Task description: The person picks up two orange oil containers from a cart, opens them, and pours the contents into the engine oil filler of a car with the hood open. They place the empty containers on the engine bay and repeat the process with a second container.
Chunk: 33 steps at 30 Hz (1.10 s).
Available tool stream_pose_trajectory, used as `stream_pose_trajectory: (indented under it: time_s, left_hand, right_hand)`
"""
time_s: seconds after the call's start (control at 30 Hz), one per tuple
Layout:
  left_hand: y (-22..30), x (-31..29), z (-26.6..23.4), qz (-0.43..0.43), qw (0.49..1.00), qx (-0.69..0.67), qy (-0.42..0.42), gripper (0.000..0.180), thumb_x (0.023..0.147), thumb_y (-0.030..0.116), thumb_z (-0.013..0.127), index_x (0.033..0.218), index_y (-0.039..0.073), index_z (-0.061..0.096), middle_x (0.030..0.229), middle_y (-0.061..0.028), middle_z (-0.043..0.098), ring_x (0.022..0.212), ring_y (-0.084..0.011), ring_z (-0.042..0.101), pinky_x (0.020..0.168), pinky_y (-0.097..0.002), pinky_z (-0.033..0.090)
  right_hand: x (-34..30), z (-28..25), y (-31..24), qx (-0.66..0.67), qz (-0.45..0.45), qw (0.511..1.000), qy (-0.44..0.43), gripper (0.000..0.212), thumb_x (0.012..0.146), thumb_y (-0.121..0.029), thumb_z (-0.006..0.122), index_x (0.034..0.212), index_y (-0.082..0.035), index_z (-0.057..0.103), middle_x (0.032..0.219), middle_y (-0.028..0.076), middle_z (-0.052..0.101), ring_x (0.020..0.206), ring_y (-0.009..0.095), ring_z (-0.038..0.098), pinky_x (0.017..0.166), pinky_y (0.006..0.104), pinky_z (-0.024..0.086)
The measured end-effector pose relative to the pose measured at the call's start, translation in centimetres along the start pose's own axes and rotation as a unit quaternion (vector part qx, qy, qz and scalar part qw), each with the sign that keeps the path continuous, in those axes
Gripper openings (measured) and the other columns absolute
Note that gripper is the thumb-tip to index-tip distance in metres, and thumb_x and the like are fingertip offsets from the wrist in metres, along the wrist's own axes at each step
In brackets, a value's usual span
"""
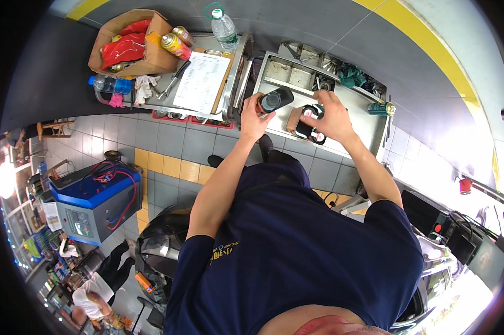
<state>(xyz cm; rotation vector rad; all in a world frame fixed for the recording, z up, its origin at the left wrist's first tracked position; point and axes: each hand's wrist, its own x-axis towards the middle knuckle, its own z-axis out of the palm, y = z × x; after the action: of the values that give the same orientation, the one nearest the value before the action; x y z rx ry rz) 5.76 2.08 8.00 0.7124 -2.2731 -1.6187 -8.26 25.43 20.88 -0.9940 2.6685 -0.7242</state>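
The left hand (253, 119) holds a dark container (272, 101), while the right hand (331, 116) curls over black-and-white objects (304, 129) on the metal surface (358, 113), grip unclear

- Right bench (359, 105): bins (292, 71) along the back, a green can (381, 109) at the right end, black parts (304, 129) beside a brown block (293, 120) near the front.
- Left bench (205, 42): carton (160, 27), two spray cans (175, 46), large bottle (224, 30), clipboard (225, 84), gloves (145, 89), blue-capped bottle (109, 84).
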Motion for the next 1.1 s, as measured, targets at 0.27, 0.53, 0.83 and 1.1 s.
stream_pose_trajectory:
  time_s: [0.27,0.53,0.83,1.1]
  left_hand:
    - [-2.2,0.5,3.0,-0.005,1.0,0.03,0.008,0.077,0.086,0.006,0.099,0.153,0.01,0.062,0.143,-0.0227,0.068,0.121,-0.0422,0.078,0.105,-0.047,0.066]
    - [-2.3,-2.4,2.2,-0.049,0.992,0.109,0.043,0.078,0.09,0.011,0.096,0.15,0.002,0.048,0.142,-0.0263,0.065,0.134,-0.0514,0.065,0.112,-0.0556,0.057]
    - [4.0,-6.6,7.5,0.067,0.969,0.195,-0.137,0.097,0.091,0.049,0.094,0.163,0.002,0.046,0.143,-0.0259,0.064,0.124,-0.049,0.073,0.1,-0.0562,0.065]
    - [3.1,-4.7,14.2,0.009,0.965,0.237,-0.114,0.097,0.079,0.032,0.097,0.154,-0.008,0.052,0.136,-0.0301,0.071,0.122,-0.0473,0.076,0.098,-0.0528,0.067]
  right_hand:
    - [-3.5,4.9,1.4,-0.169,-0.024,0.983,-0.068,0.133,0.07,-0.057,0.108,0.174,-0.006,0.042,0.169,0.026,0.048,0.159,0.047,0.05,0.132,0.0631,0.043]
    - [-5.8,5.1,4.3,-0.13,0.086,0.981,-0.117,0.145,0.066,-0.047,0.113,0.178,-0.003,0.031,0.176,0.027,0.043,0.167,0.048,0.043,0.133,0.0653,0.042]
    - [-6.9,8.4,7.1,-0.074,-0.021,0.997,-0.013,0.124,0.064,-0.024,0.106,0.166,0.005,0.043,0.151,0.031,0.06,0.144,0.054,0.056,0.123,0.0632,0.048]
    - [-10.1,4.9,9.6,-0.069,0.129,0.987,0.068,0.118,0.071,-0.029,0.109,0.167,0.008,0.05,0.157,0.031,0.059,0.146,0.05,0.059,0.126,0.0565,0.049]
